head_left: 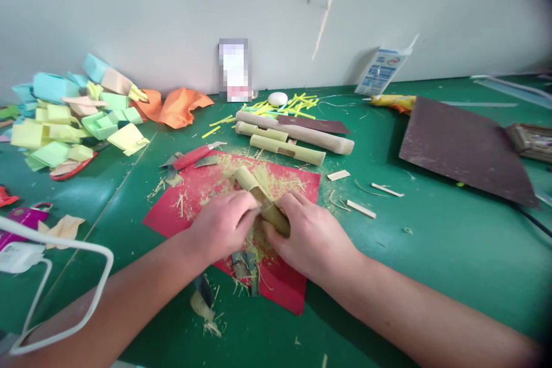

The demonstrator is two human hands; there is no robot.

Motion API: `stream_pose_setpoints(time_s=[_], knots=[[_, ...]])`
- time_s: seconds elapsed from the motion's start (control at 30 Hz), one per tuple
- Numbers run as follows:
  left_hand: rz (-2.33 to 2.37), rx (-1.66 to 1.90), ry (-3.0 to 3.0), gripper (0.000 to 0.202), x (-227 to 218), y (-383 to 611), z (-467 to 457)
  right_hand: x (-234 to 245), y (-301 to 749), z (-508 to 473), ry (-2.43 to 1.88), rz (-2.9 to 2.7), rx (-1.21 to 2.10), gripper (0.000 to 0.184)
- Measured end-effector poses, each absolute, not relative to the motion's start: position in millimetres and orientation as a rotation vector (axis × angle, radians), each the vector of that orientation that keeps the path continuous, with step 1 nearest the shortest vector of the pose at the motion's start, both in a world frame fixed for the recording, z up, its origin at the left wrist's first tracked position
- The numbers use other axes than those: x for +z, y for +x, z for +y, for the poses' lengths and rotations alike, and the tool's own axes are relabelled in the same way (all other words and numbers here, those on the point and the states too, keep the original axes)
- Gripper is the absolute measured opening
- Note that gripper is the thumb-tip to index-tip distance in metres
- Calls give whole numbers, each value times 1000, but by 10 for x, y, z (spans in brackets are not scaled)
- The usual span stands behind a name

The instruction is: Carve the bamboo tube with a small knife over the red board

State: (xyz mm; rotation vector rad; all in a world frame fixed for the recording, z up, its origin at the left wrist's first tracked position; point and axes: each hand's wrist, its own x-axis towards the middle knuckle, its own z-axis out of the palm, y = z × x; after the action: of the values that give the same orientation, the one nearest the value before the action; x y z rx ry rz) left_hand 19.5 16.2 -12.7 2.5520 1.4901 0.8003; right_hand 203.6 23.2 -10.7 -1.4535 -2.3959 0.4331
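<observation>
A short bamboo tube (246, 178) with a notch cut in its side slants above a red sheet (297, 290) strewn with shavings. Its near end is in my right hand (313, 233), fingers wrapped round it. My left hand (225, 219) is closed in a pinch at the notch; whatever its fingers hold is hidden. Behind the sheet lie two more notched bamboo tubes (308, 153) and a longer, thicker wooden stick (302, 134). A red-handled knife (196, 156) rests on the sheet's far left edge. Dark strips (253, 273) with fibres lie just below my hands.
Folded coloured papers (54, 121) and orange paper (185, 106) fill the back left. A brown sandpaper sheet (457, 152) lies right. A phone (234, 72) and a carton (383, 71) lean on the wall. Bamboo slips (361, 209) lie right of the red sheet. A white frame (110, 264) crosses front left.
</observation>
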Motion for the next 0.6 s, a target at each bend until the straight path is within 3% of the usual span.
stream_pose_setpoints(time_s=[0.6], knots=[[1419,817,2518,13,-150,149,191,-129,2024,246,-1451,-2383,454,17]])
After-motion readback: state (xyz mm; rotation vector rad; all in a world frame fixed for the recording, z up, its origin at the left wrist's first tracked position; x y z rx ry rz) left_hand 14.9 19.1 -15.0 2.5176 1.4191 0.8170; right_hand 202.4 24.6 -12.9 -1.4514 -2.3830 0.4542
